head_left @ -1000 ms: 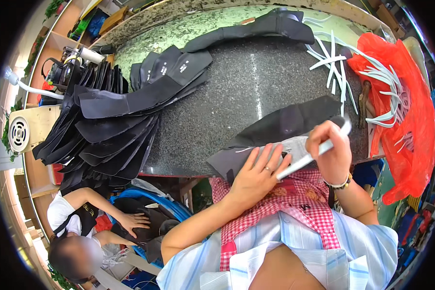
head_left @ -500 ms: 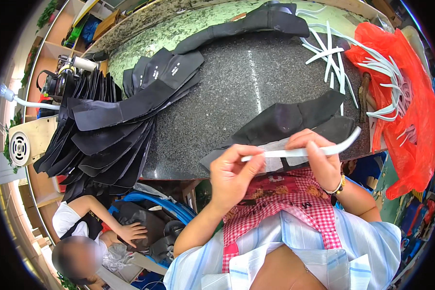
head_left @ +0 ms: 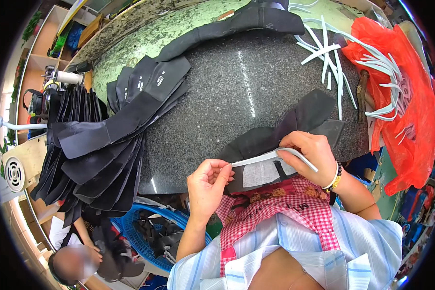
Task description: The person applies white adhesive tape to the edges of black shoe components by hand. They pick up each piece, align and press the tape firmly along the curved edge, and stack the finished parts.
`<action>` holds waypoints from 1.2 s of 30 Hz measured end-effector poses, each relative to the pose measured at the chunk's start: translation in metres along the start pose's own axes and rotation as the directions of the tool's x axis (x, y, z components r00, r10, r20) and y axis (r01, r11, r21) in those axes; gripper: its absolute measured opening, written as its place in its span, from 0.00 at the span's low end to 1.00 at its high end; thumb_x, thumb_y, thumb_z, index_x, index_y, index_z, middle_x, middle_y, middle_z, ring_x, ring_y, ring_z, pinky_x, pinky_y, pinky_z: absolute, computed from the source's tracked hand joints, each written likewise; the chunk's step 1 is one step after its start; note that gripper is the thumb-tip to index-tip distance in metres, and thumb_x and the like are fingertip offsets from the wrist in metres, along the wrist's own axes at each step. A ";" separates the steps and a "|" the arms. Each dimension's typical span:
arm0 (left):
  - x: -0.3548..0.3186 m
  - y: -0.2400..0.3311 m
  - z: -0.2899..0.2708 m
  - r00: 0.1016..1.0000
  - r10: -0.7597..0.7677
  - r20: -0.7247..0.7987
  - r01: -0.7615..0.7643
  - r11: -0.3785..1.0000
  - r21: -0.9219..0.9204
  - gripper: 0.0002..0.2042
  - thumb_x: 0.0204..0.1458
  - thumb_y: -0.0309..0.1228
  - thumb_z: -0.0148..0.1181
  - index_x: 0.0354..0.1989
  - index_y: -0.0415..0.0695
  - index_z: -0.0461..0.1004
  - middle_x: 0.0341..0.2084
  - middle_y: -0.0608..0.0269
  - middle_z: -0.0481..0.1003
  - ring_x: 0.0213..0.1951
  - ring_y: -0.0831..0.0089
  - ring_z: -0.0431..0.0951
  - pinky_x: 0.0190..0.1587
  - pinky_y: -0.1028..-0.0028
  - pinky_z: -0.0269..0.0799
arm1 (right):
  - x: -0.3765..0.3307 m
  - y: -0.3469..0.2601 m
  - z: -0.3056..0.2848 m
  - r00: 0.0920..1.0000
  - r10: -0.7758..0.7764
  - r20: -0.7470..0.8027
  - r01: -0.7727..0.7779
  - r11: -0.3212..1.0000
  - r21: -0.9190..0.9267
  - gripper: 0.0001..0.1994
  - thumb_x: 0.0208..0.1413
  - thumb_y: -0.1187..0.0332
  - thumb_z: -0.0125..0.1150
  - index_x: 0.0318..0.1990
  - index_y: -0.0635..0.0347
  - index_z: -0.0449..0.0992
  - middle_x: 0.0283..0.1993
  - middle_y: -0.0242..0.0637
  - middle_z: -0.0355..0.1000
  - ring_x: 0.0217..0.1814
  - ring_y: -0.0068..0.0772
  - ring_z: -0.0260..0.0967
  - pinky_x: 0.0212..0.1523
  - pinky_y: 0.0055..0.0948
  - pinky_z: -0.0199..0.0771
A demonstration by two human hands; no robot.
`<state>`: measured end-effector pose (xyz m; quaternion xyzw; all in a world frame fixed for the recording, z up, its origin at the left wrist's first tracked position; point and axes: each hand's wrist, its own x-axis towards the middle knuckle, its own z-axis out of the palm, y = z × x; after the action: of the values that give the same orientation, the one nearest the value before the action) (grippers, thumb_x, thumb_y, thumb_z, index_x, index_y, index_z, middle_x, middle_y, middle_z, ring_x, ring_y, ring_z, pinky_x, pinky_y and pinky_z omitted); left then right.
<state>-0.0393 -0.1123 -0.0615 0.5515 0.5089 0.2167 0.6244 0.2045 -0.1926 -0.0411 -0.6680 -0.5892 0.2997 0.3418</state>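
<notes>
The white strip has shifted left over the black piece, perhaps touching it, pinched between left hand and right hand; likely light, bendy, best held near its ends.

A white spool (far left) sits beyond a blue basket.

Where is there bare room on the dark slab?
The slab is bare midway between the black stack and white strips. Crowded: the near edge, where left hand and right hand hold another strip along a black piece.
</notes>
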 end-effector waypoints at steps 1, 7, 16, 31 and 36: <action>0.001 0.001 0.001 1.000 -0.001 0.005 0.001 1.000 -0.001 0.04 0.58 0.23 0.61 0.37 0.35 0.76 0.26 0.61 0.80 0.27 0.80 0.79 0.32 0.81 0.75 | 0.000 0.001 0.001 1.000 -0.003 0.023 0.004 1.000 -0.015 0.07 0.53 0.70 0.64 0.35 0.62 0.74 0.30 0.45 0.74 0.32 0.49 0.76 0.32 0.38 0.74; 0.004 0.006 0.012 0.996 0.016 -0.089 0.005 0.973 0.229 0.06 0.52 0.23 0.67 0.33 0.36 0.75 0.21 0.65 0.78 0.22 0.83 0.76 0.26 0.82 0.71 | 0.004 0.006 0.004 0.999 0.020 0.043 -0.019 0.999 -0.040 0.08 0.53 0.68 0.65 0.35 0.61 0.73 0.31 0.44 0.74 0.33 0.49 0.75 0.31 0.40 0.74; -0.013 0.004 0.075 0.581 0.601 0.550 -0.708 0.040 0.705 0.18 0.48 0.34 0.64 0.47 0.40 0.77 0.45 0.50 0.76 0.47 0.57 0.78 0.51 0.61 0.72 | 0.009 0.009 -0.006 0.991 0.075 0.109 -0.079 0.997 0.026 0.10 0.50 0.69 0.67 0.38 0.63 0.76 0.34 0.42 0.77 0.33 0.47 0.77 0.34 0.37 0.77; -0.005 0.024 0.091 0.584 0.463 0.667 -0.689 -0.151 0.709 0.28 0.48 0.38 0.62 0.58 0.38 0.73 0.39 0.48 0.72 0.43 0.54 0.74 0.51 0.58 0.70 | -0.014 0.039 -0.035 0.951 0.239 -0.194 -0.238 0.971 0.027 0.10 0.48 0.74 0.70 0.38 0.63 0.78 0.26 0.35 0.74 0.25 0.26 0.74 0.27 0.24 0.74; -0.005 0.027 0.099 0.640 0.440 0.630 -0.654 -0.118 0.747 0.32 0.44 0.45 0.67 0.55 0.35 0.73 0.40 0.55 0.70 0.44 0.57 0.70 0.52 0.60 0.66 | -0.001 0.044 -0.058 0.925 0.350 -0.146 -0.372 0.912 -0.172 0.25 0.39 0.65 0.77 0.43 0.59 0.70 0.18 0.34 0.68 0.20 0.35 0.69 0.23 0.34 0.65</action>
<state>0.0531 -0.1547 -0.0476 0.9813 0.1871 0.0382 0.0223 0.2763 -0.2031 -0.0431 -0.8116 -0.4620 0.2601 0.2455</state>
